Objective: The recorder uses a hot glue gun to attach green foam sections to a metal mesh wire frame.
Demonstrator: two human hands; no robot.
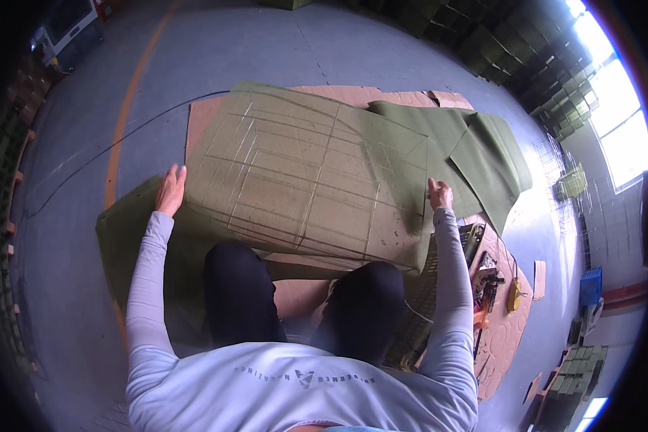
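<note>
A wire frame [306, 209] of thin metal rods lies in front of my knees, with see-through green mesh [281, 144] over it. My left hand [171, 191] is at the left edge of the mesh, its fingers stretched out and the palm turned inward. Along the right edge, my right hand [440, 194] has its fingers curled in at the mesh border. It seems to pinch that border, though the fingertips are small in view. Folded green sheet material [482, 155] spreads out beyond my right hand, and more green sheet [133, 245] lies under my left forearm.
Brown cardboard [203, 119] lies on the grey floor beneath the work. At my right are a plastic basket [417, 309], hand tools [487, 281] and a yellow object [514, 295]. A dark cable [115, 146] crosses the floor. Green stacks [497, 43] stand at the back right.
</note>
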